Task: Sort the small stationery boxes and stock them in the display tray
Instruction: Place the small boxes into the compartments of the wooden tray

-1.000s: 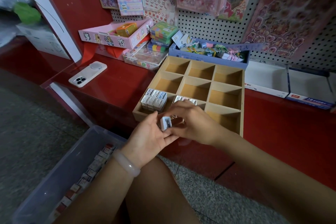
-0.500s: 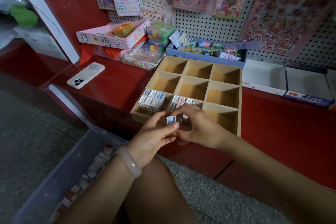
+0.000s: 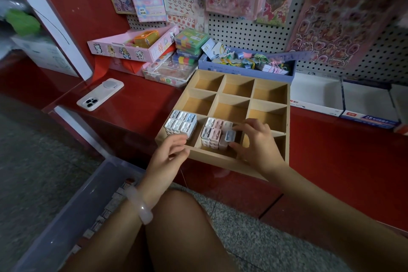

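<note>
Right hand (image 3: 254, 143) pinches a small blue box (image 3: 230, 135) between thumb and fingertips, at the right edge of the pink and white boxes (image 3: 213, 133) in the near middle compartment of the wooden display tray (image 3: 287, 117). Left hand (image 3: 169, 157) hovers by the tray's near rim, fingers loosely curled, holding nothing. White and blue boxes (image 3: 181, 125) fill the near left compartment.

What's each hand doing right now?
Left hand: loosely curled, holds nothing.
Right hand: pinches a blue box over the tray.
</note>
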Motion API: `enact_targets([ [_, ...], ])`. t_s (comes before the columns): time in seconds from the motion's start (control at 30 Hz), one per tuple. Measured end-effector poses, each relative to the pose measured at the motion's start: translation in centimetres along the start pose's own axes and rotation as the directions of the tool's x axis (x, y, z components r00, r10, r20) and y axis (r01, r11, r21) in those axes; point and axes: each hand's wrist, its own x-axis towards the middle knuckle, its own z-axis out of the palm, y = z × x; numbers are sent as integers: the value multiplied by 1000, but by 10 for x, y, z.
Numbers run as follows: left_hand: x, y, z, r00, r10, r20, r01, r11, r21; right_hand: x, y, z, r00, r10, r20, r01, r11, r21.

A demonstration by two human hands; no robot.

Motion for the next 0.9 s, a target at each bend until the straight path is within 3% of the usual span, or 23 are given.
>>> enact_targets([
  [0.17, -1, -10, -4, 1000, -16, 2, 16, 1000, 26, 3, -8, 9, 998, 58, 24, -57, 998, -23],
  [0.57, -2, -11, -12, 1000, 25, 6, -25, 999, 39, 6, -16, 8, 996, 51, 79, -41, 992, -121],
  [0.73, -2, 2, -42, 995, 71, -75, -68, 997, 36, 23, -57, 6, 993, -71, 91, 78, 994, -75],
  [0.9, -6, -2, -102, 978, 68, -198, -57, 996, 62, 47, -135, 50, 942, -297, 155, 280, 952, 121],
])
